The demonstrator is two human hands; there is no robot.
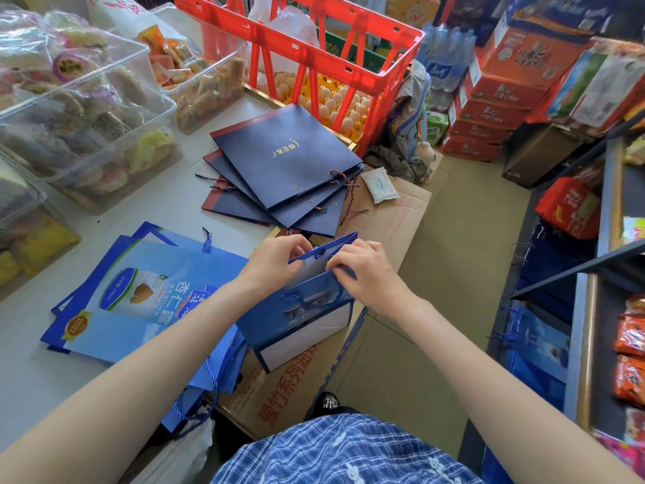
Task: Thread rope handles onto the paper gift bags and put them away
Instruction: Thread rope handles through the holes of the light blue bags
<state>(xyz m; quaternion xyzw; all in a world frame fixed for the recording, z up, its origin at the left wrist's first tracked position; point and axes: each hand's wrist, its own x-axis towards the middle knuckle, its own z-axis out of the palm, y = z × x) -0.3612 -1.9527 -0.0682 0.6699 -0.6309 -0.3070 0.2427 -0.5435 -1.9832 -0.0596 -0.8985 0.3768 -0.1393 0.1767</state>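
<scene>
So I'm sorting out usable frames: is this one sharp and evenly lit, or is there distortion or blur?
Head view: strong wide-angle bending, with the shelf edges and the red crate leaning outward; light is even and soft, no hard shadows; mild glare on the clear plastic tubs; the hands and the blue bag are fairly sharp, the corners softer.

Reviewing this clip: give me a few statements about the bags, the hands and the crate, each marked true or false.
1. Both hands, left hand and right hand, grip the top edge of an open blue bag. True.
2. The navy bags stand upright. False: they lie flat, fanned in a pile.
3. The red crate holds eggs. True.
4. The light blue bags lie on the floor. False: they lie on the table.
</scene>
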